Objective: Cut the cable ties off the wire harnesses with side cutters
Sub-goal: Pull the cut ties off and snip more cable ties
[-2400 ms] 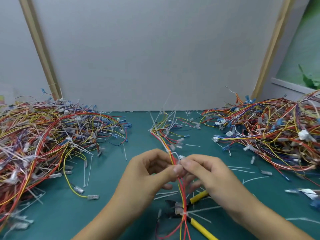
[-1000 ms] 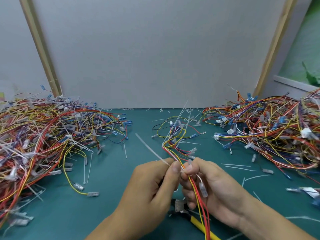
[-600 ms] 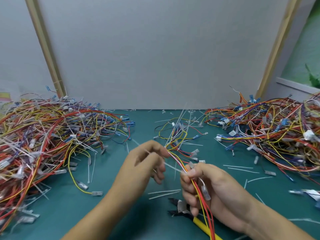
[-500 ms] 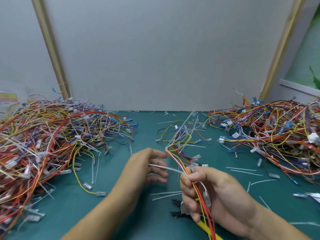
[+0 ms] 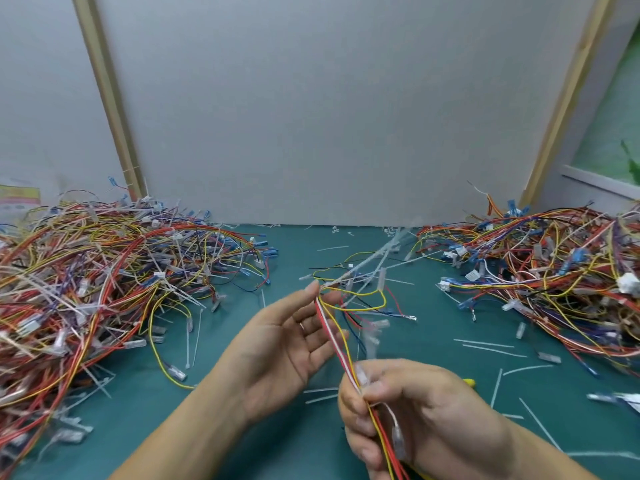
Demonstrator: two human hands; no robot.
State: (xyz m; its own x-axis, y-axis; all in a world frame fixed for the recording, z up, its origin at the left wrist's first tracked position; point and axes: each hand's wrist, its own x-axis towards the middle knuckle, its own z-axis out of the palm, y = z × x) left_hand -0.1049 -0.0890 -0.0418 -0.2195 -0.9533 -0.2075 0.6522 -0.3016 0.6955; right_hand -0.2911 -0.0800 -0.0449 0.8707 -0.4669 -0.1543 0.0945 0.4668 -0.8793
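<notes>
A: Harness (image 5: 341, 341) whereabouts?
B: Raised over the green mat (image 5: 138, 410), its wires pinched in the right hand (image 5: 415, 420). The left hand (image 5: 287, 344) lies spread behind them, fingertips touching.
A: Progress?
B: Cut ties (image 5: 483, 343) litter the mat, but the left heap (image 5: 104, 289) and right heap (image 5: 554, 278) look large. Plenty left, I reckon.

Even, soft light; wide-angle bowing at edges, slight motion blur.

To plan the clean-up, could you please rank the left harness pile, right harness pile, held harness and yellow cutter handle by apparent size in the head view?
1. left harness pile, cropped by the frame.
2. right harness pile, also cropped.
3. held harness, near the camera.
4. yellow cutter handle, mostly hidden behind the right hand.
</notes>
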